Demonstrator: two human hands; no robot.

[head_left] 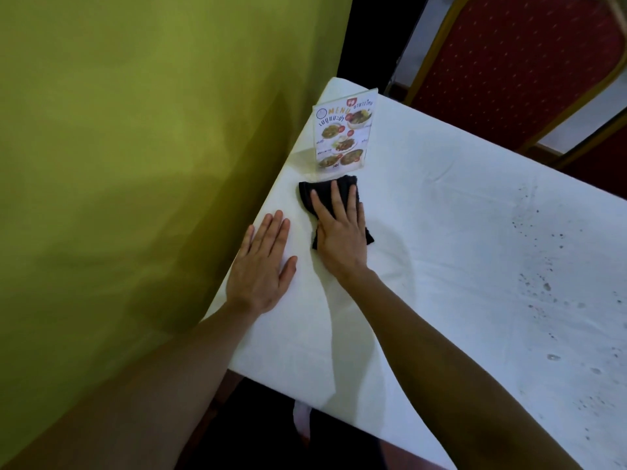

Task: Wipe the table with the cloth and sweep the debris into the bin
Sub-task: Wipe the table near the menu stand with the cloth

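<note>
right hand (339, 228) flat on cloth (307, 193) just below menu (342, 137) | left hand (263, 262) flat, empty | we risk toppling menu

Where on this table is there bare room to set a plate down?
Bare cloth lies between the right forearm and the debris, and behind that toward the red chair. Crowded: the corner with menu stand, black cloth and left hand.
</note>
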